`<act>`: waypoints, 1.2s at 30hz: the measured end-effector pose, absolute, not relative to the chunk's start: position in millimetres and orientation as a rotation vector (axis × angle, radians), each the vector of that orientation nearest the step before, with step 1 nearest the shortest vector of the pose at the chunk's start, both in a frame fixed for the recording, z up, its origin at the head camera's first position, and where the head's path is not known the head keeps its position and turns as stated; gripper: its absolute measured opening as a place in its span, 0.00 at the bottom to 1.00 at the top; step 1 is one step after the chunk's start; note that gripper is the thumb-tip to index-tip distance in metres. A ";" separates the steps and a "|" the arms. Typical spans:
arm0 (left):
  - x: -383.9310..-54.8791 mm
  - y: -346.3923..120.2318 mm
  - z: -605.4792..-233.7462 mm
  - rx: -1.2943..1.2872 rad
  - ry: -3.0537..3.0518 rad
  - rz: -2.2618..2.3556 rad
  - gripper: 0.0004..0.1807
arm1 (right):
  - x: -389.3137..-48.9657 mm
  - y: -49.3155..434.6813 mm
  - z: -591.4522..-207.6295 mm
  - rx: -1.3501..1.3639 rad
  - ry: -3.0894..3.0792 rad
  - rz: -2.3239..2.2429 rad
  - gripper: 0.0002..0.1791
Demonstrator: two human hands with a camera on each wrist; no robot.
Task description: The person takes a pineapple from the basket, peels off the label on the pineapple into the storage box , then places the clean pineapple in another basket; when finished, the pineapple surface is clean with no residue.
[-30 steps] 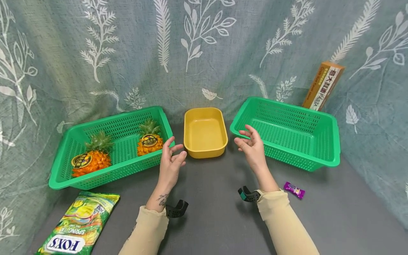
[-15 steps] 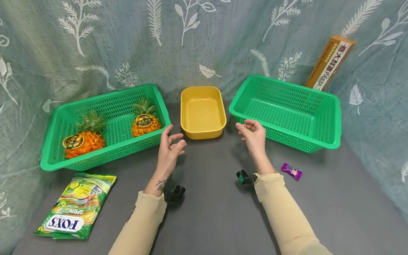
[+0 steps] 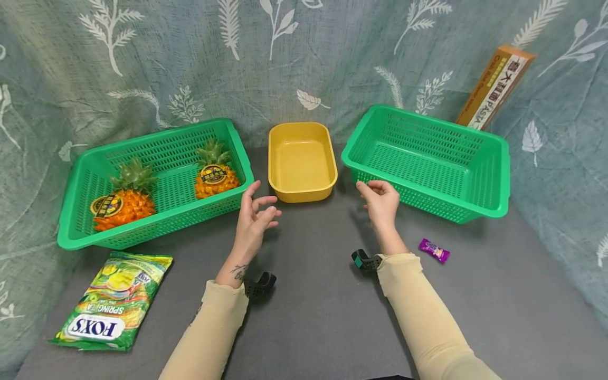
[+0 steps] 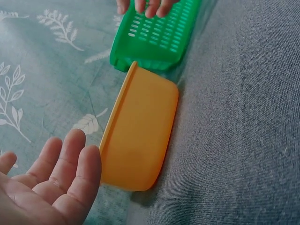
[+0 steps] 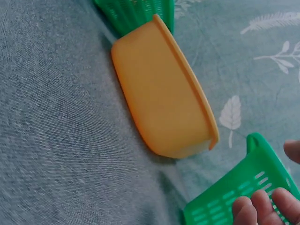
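Observation:
My left hand point(image 3: 250, 224) hovers with loosely bent fingers by the right end of the left green basket point(image 3: 157, 229), holding nothing. Inside that basket lie two small orange pineapples with leafy crowns, one pineapple point(image 3: 133, 207) at the left and another pineapple point(image 3: 218, 186) at the right. My right hand point(image 3: 382, 208) is held before the near wall of the right green basket point(image 3: 427, 198). Its fingers curve gently, and the right wrist view shows the thumb point(image 5: 293, 150) apart from them. Between and beyond both hands stands a yellow tub point(image 3: 304, 196) with nothing in it.
A green FOX'S candy bag point(image 3: 114, 301) lies at the front left of the grey table point(image 3: 309, 306). A small purple-wrapped sweet point(image 3: 434, 250) lies right of my right forearm. A pasta box point(image 3: 496, 87) leans on the leaf-patterned curtain point(image 3: 332, 63) behind the right basket.
The head view has tilted down, so the baskets, tub and bag appear higher. My right hand's fingers have drawn a little closer together; the left hand keeps about the same pose.

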State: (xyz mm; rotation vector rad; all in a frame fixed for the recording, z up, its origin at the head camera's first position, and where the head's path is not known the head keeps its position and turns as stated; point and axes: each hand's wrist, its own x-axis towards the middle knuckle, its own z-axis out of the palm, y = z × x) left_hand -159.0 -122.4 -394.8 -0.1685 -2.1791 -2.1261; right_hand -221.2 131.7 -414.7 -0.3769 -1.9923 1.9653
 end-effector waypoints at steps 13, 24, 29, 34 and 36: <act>-161.3 -127.4 -391.7 -0.171 -2.200 -2.085 0.38 | -223.8 140.4 -414.5 -0.604 -1.617 2.108 0.09; -169.3 -155.7 -365.0 -0.155 -2.027 -1.977 0.37 | -225.8 139.0 -415.1 -0.613 -1.567 2.121 0.08; -180.1 -170.4 -351.2 -0.056 -1.953 -1.845 0.37 | -225.9 139.3 -414.2 -0.626 -1.559 2.146 0.09; -193.7 -182.7 -345.3 0.146 -1.991 -1.718 0.35 | -224.5 139.0 -413.4 -0.641 -1.543 2.169 0.09; -198.4 -187.0 -344.1 0.221 -2.035 -1.686 0.35 | -223.6 138.5 -413.0 -0.641 -1.546 2.176 0.09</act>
